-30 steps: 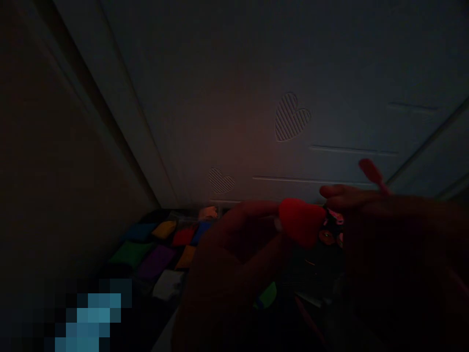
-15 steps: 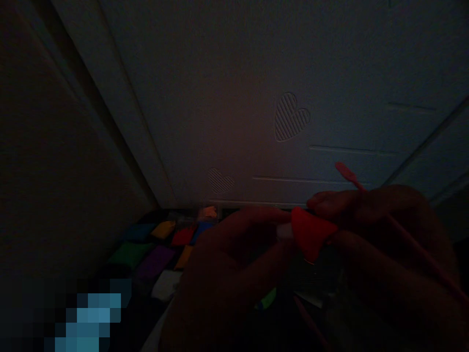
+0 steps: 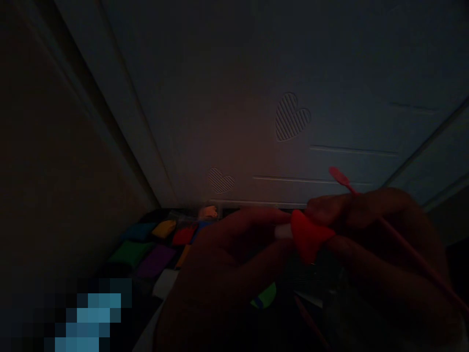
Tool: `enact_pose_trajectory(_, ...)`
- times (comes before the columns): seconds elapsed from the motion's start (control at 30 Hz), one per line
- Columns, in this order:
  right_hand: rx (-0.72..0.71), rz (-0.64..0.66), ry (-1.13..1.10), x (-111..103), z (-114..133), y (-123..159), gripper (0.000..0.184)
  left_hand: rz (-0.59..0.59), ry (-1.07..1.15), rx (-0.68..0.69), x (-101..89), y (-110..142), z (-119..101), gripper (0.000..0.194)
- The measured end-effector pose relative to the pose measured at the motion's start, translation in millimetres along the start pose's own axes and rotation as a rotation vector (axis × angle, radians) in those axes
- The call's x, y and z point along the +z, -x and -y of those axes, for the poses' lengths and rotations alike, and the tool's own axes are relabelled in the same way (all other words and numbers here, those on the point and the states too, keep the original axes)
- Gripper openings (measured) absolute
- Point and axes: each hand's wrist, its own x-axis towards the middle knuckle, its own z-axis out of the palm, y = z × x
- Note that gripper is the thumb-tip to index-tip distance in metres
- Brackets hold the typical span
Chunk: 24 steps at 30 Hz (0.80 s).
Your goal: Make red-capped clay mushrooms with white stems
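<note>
A bright red lump of modelling clay (image 3: 308, 237), flared like a mushroom cap, sits at the end of a short white stem (image 3: 283, 231). My left hand (image 3: 220, 269) pinches the stem between thumb and fingers. From the other side, the thumb and fingertips of my right hand (image 3: 384, 234) press on the pointed end of the red clay. A thin pink modelling tool (image 3: 406, 247) also lies in my right hand, its flat tip poking up above the fingers. Dim light leaves the undersides of both hands hard to see.
Several coloured clay packets lie at the left, among them a green one (image 3: 131, 253) and a purple one (image 3: 157, 260). Below the hands are a green round thing (image 3: 266, 296) and another pink tool (image 3: 309, 320). A pale panel with embossed hearts (image 3: 292, 117) rises behind.
The right hand and its pink tool have shifted slightly left and down. The red clay has turned a little, and its pointed end is pinched closer. The left hand has barely moved.
</note>
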Motion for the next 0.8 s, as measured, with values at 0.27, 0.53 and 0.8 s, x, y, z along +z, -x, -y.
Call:
enact_pose_trajectory(0.27,-0.018,-0.019,0.007,0.5,0.0,-0.9,0.029,-0.021,-0.002,0.001,0.3,-0.8,-1.2,0.026)
enact_pose_trajectory(0.53,-0.018,-0.018,0.011,0.6,-1.7,0.5,0.031,-0.015,-0.045,0.035,-0.7,-0.5,-1.4,0.026)
enact_pose_trajectory(0.8,-0.004,0.015,0.010,-2.2,0.6,-2.8,0.029,-0.029,-0.062,0.074,-1.3,-1.1,-0.7,0.025)
